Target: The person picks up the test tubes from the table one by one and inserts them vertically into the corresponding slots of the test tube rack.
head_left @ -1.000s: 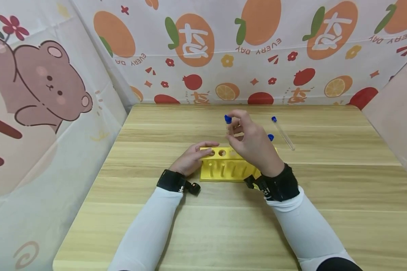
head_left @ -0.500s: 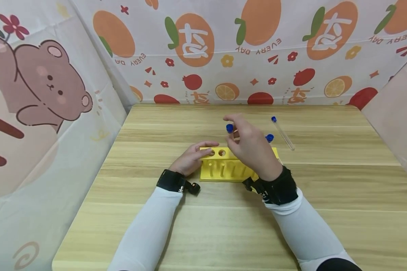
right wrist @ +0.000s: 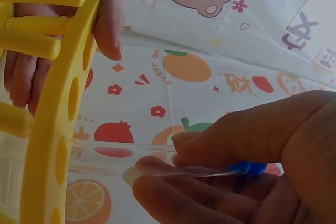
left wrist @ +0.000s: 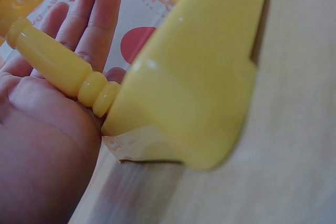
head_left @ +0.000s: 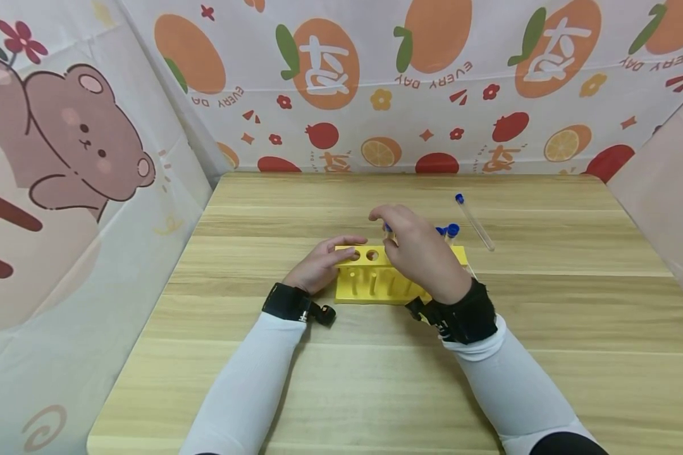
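A yellow test tube rack [head_left: 364, 287] stands on the table. My right hand [head_left: 424, 253] holds a clear test tube with a blue cap [right wrist: 255, 168] between thumb and fingers. In the right wrist view, the lower end of that test tube [right wrist: 118, 156] passes through a hole in the rack's top bar. My left hand [head_left: 317, 265] rests at the rack's left end, its thumb over the top and its fingers [left wrist: 102, 30] stretched out straight behind. Two blue-capped test tubes [head_left: 453, 231] stand at the rack's right end, partly hidden by the right hand.
Another blue-capped test tube [head_left: 475, 223] lies on the wooden table [head_left: 558, 303], behind and right of the rack. Two holes near the rack's left end have no test tube. A fruit-patterned cloth [head_left: 375, 82] hangs behind the table.
My right hand has lowered the test tube towards the rack, so its blue cap sits lower and mostly behind the fingers. My left hand and the rack have stayed in place.
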`<state>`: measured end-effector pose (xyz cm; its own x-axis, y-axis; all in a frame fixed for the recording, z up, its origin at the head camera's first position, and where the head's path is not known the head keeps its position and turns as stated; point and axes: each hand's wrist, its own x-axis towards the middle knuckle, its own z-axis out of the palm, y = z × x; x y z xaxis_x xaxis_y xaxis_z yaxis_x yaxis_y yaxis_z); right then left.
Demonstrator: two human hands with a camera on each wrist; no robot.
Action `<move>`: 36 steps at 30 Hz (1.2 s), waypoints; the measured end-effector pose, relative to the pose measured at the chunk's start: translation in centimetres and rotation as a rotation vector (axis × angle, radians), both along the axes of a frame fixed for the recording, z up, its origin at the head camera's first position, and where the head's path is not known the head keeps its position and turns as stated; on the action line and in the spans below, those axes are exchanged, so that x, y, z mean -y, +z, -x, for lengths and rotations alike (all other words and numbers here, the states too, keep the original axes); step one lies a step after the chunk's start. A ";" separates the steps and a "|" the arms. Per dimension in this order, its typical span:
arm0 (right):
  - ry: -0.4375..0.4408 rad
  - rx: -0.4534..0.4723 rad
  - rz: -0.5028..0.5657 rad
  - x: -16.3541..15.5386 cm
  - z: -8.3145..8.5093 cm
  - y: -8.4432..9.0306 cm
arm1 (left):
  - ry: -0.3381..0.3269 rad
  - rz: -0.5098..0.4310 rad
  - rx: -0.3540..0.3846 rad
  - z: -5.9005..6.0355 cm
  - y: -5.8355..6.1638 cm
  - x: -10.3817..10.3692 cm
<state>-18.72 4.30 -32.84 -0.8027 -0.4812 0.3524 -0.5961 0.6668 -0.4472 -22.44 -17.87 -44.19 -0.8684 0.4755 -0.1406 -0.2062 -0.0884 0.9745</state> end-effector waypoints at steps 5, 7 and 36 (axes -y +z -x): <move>0.002 -0.005 -0.006 0.1 0.0 -0.1 | -0.002 0.001 -0.003 0.1 0.0 0.0; -0.003 -0.009 -0.010 0.1 -0.1 -0.1 | -0.003 0.001 -0.004 0.1 0.0 0.0; -0.084 0.009 -0.055 0.9 0.0 -1.2 | -0.004 0.004 0.006 0.2 0.0 -0.1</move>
<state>-18.75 3.42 -34.06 -0.8440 -0.4305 0.3199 -0.5332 0.7378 -0.4140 -22.64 -17.82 -44.19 -0.8657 0.4785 -0.1472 -0.2121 -0.0841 0.9736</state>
